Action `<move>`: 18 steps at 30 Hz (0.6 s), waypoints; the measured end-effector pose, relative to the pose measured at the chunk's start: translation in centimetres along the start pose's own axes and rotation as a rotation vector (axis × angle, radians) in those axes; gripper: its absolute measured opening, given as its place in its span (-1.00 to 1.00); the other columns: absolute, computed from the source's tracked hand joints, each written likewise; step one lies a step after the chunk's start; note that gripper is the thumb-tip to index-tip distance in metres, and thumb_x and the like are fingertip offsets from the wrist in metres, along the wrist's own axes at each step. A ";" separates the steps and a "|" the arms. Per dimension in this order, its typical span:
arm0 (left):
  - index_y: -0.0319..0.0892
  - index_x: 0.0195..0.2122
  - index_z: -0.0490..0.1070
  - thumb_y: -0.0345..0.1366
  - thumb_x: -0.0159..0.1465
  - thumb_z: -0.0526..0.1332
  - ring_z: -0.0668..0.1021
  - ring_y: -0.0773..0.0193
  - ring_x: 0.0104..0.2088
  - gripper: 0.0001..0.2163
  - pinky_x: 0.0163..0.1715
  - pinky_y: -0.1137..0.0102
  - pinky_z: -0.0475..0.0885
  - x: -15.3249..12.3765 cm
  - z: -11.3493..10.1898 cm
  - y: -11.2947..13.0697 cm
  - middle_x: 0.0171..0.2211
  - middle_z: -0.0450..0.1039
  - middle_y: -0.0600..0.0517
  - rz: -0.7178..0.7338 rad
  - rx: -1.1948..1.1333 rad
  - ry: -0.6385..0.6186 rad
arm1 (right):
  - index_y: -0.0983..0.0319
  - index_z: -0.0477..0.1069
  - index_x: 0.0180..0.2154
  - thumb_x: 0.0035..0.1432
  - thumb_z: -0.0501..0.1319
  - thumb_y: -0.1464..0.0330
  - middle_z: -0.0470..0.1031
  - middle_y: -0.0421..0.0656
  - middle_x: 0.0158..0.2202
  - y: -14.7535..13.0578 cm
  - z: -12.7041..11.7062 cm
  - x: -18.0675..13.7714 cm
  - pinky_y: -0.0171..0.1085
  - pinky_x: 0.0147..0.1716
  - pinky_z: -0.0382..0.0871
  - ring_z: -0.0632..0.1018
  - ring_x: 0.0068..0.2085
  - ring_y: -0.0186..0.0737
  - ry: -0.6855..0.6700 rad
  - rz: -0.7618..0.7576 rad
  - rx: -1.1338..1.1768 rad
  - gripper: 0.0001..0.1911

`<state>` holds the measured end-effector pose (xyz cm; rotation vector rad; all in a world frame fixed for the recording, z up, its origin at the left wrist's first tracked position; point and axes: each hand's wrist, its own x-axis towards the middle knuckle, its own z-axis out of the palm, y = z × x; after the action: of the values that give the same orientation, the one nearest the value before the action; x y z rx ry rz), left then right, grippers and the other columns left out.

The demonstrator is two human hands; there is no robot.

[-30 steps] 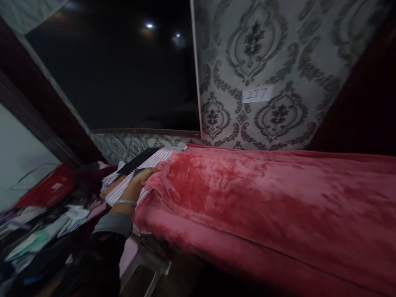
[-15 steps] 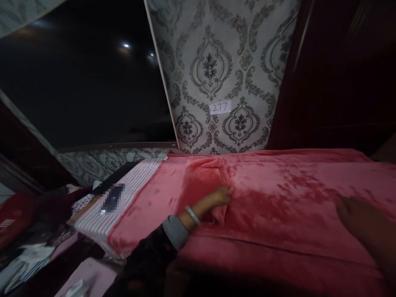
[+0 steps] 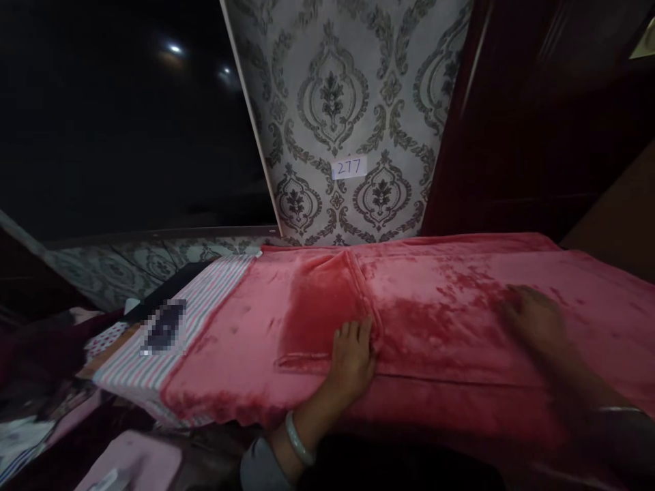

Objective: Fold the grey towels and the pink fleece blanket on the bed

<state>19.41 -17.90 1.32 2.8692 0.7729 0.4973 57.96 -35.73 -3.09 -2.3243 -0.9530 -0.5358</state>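
Note:
A folded red plush cloth [image 3: 320, 307] lies on a larger pink-red plush blanket [image 3: 434, 279]. My left hand [image 3: 353, 354], with a pale bangle at the wrist, rests on the folded cloth's near right corner. Its fingers are extended and lie flat on the fabric. Farther right, my right hand [image 3: 535, 320] is low over the blanket, smeared by motion. Whether its fingers touch or pinch the fabric cannot be made out.
A striped cloth [image 3: 205, 307] shows past the blanket's left edge, with a dark pixelated item [image 3: 164, 327] on it. Behind stand a large dark screen [image 3: 127, 123] and patterned wall [image 3: 332, 123] bearing a "277" label [image 3: 349, 167]. A pink stool-like surface [image 3: 136, 460] is lower left.
My left hand has gone from gripping the cloth's right edge to lying on its near corner, and the cloth is flatter. My right hand has moved left and inward over the blanket.

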 end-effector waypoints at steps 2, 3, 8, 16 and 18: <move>-0.21 0.20 0.34 -0.39 0.29 0.17 0.43 0.00 0.00 -0.57 -0.05 0.12 0.36 -0.2 0.6 -0.4 0.02 0.45 -0.14 -0.019 -0.009 0.018 | 0.21 0.52 -0.08 0.13 0.11 0.23 0.53 0.20 0.00 -5.0 0.0 0.5 0.13 0.06 0.41 0.56 0.02 0.25 -0.109 0.072 0.289 -0.62; -0.19 0.11 0.41 -0.42 0.28 0.17 0.43 0.02 -0.02 -0.65 -0.07 0.14 0.36 -0.2 0.9 -0.6 -0.01 0.47 -0.11 -0.007 -0.013 0.023 | 0.19 0.52 -0.12 0.10 0.15 0.26 0.55 0.17 -0.03 -7.7 0.4 0.7 0.12 0.04 0.42 0.58 -0.02 0.23 -0.184 0.130 0.459 -0.67; -0.17 -0.08 0.49 -0.52 0.28 0.15 0.44 0.13 -0.13 -0.76 -0.16 0.21 0.34 -0.4 3.0 -1.8 -0.12 0.51 -0.03 0.113 -0.009 0.186 | 0.23 0.52 -0.07 0.13 0.20 0.31 0.61 0.01 -0.18 -18.8 5.6 2.3 -0.12 -0.20 0.53 0.62 -0.23 -0.05 -0.414 0.163 0.760 -0.67; -0.13 -0.15 0.48 -0.52 0.23 0.22 0.44 0.17 -0.24 -0.79 -0.27 0.27 0.29 -0.9 5.2 -2.8 -0.22 0.52 0.02 0.202 -0.037 0.424 | 0.25 0.58 -0.22 0.16 0.24 0.33 0.51 -0.22 -0.49 -27.8 12.5 6.9 -0.36 -0.41 0.38 0.53 -0.42 -0.25 -0.540 0.128 0.681 -0.81; -0.13 -0.17 0.48 -0.53 0.22 0.22 0.44 0.18 -0.26 -0.79 -0.29 0.28 0.29 -0.7 5.3 -2.9 -0.23 0.52 0.02 0.206 -0.020 0.458 | 0.26 0.56 -0.31 0.14 0.29 0.35 0.54 -0.21 -0.44 -29.0 13.3 7.7 -0.33 -0.34 0.39 0.54 -0.37 -0.24 -0.533 0.109 0.625 -0.89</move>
<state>19.33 -16.02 -4.48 2.8596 0.5168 1.2087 43.82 -6.42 1.13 -1.9351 -1.0273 0.4084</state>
